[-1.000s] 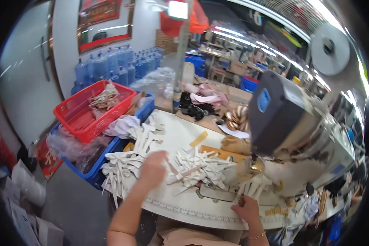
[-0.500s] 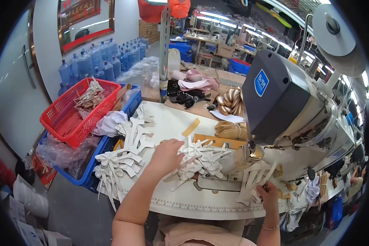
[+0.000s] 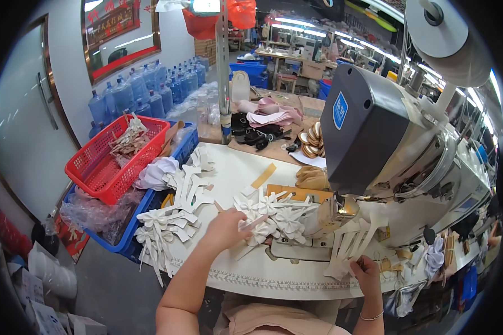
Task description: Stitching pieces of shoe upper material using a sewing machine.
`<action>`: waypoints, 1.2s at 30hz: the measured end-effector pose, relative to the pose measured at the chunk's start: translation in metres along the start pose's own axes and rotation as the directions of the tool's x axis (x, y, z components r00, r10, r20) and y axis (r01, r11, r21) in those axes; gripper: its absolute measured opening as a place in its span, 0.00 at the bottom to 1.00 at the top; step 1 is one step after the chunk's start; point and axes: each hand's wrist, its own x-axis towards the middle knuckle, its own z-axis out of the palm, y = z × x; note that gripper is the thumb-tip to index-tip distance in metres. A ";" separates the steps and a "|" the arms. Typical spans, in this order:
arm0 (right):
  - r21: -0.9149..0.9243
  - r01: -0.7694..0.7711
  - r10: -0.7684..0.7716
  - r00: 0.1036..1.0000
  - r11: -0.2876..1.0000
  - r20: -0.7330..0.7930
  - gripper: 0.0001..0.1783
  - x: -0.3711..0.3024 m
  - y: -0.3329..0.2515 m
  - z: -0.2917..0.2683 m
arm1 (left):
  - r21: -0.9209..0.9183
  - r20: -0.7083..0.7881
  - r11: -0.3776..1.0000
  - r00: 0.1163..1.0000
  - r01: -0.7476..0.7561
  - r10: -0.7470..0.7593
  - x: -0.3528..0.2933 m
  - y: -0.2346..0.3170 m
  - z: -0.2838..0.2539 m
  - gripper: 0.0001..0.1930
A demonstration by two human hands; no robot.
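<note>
Reaching over the table [image 3: 232, 164] at two o'clock, with twelve being straight ahead, the right hand [image 3: 366, 271] is curling its fingers by the lower end of some plain white strips [image 3: 346, 245]. Something dark [image 3: 361, 261] is showing among those fingers; I cannot tell whether they are clamping on it or on a strip. The strips are fanning out at half past one.

A little farther off, at eleven, the left hand [image 3: 225, 228] is stretching forward on a slanting forearm, back upward, its bent fingers apparently pinching a pale strip [image 3: 257, 222] that is jutting toward a heap of white bows [image 3: 288, 220] at twelve. A second heap [image 3: 162, 223] of bow-topped pieces is spilling over the table's edge at ten.

Going by these heaps, the work is looking partway along: many pieces are already bearing bows, while the plain strips are seeming left to handle. Which heap is finished, if either, I cannot tell. Beyond, at one, the sewing machine [image 3: 369, 128] is standing over the table, its own bulk hiding whether a piece is sitting inside.
</note>
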 end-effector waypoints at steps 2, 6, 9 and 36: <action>0.022 0.018 -0.019 0.999 1.000 0.031 0.05 0.003 0.003 0.003 | -0.043 -0.037 0.997 0.998 -0.060 0.058 0.001 0.008 0.014 0.22; 0.003 0.071 -0.071 0.996 0.997 0.048 0.02 0.002 -0.009 0.010 | -0.071 -0.072 0.997 0.997 -0.042 0.036 0.011 0.014 0.026 0.20; -0.005 0.036 -0.036 0.999 0.999 0.039 0.03 -0.002 -0.009 0.004 | -0.138 0.018 0.990 0.999 -0.038 0.041 0.018 0.002 0.031 0.20; 0.431 -0.164 0.089 0.978 0.887 0.191 0.09 -0.012 -0.024 0.016 | -0.282 -0.104 0.762 0.808 -0.583 0.580 -0.045 0.137 0.045 0.18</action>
